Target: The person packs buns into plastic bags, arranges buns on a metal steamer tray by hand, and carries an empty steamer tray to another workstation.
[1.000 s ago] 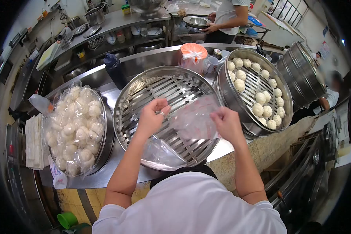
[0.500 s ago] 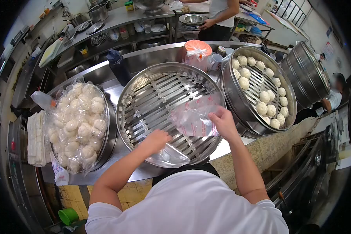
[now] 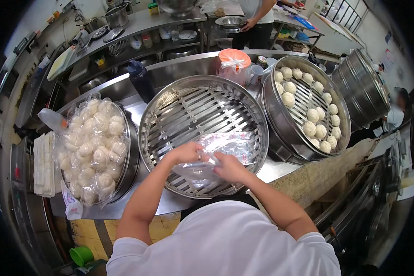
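Over the round slatted steamer tray (image 3: pixel 172 115), both hands are at a clear plastic bag (image 3: pixel 195 174). My left hand (image 3: pixel 187 153) has its fingers closed on the bag's upper edge. Just to the right, my right hand (image 3: pixel 229 168) pinches the same bag. Another clear bag with red print (image 3: pixel 227 142) lies on the slats beyond my hands. Plastic-wrapped buns (image 3: pixel 94 147) fill a round metal container at the left. To the right, a second steamer (image 3: pixel 303 117) holds several white buns (image 3: pixel 288 99) in a loose ring.
Behind the tray stand a dark bottle (image 3: pixel 140 80), an orange-topped bag (image 3: pixel 234 62) and a mug (image 3: pixel 254 73). Stacked steamers (image 3: pixel 361 87) are at the right. Folded cloths (image 3: pixel 43 165) lie far left. A person (image 3: pixel 257 20) holds metal bowls across the counter; another is at far right.
My right hand has moved left and down to meet my left hand at the clear bag. The red-printed bag, earlier held up by my right hand, now lies on the slats.
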The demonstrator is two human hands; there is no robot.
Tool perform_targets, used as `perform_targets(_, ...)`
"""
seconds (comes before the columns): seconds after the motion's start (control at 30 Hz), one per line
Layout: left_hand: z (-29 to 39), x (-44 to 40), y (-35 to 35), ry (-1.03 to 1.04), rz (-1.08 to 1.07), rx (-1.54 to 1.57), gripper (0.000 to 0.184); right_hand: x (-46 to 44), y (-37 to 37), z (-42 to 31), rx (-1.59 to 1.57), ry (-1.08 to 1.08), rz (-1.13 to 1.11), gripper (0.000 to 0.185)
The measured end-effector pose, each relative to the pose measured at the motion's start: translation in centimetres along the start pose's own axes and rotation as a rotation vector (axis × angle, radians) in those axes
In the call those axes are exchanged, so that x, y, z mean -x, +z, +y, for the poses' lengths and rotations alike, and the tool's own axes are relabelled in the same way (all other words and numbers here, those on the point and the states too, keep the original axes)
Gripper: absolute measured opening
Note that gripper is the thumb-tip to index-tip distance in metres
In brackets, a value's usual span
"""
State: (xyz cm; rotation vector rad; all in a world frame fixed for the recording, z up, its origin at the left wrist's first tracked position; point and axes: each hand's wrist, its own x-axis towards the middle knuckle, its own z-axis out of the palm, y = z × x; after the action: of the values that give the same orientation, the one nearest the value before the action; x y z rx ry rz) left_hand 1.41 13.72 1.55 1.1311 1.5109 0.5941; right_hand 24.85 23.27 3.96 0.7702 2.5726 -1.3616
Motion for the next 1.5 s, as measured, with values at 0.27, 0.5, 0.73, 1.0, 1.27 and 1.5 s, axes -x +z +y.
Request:
perform_targets(0.27, -6.8, 1.9, -1.3, 0.279, -0.235, 1.141, 0.081, 0.0, -3.2, 3.0, -1.098, 0.252, 0.0, 0.033)
perform_targets(0.5, -1.6, 0.6, 5.2, -0.081, 0.385, 0.823, 0.029, -0.4, -1.9, 4.8, -1.443, 0.264, -0.117, 0.057)
perform_targets(0.73, -0.9, 0.8, 6.5, -0.031, 0.571, 0.612, 0.024, 0.4, -1.4, 5.5, -1.412, 0.3, -0.014, 0.056)
perform_targets(1.0, -0.7, 3.3, 5.4, -0.06, 0.46, 0.84, 0.03, 0.4, 0.7, 4.9, -1.065, 0.366, 0.304, 0.037)
perform_targets(1.27, -1.7, 2.6, 7.5, -0.071, 0.578, 0.637, 0.028, 1.2, 1.7, 5.9, -0.919, 0.173, 0.371, 0.037)
perform_targets(1.5, 3.7, 0.2, 12.2, 0.027, 0.666, 0.519, 0.036, 2.1, 4.0, 3.3, -0.799, -0.002, 0.192, 0.052)
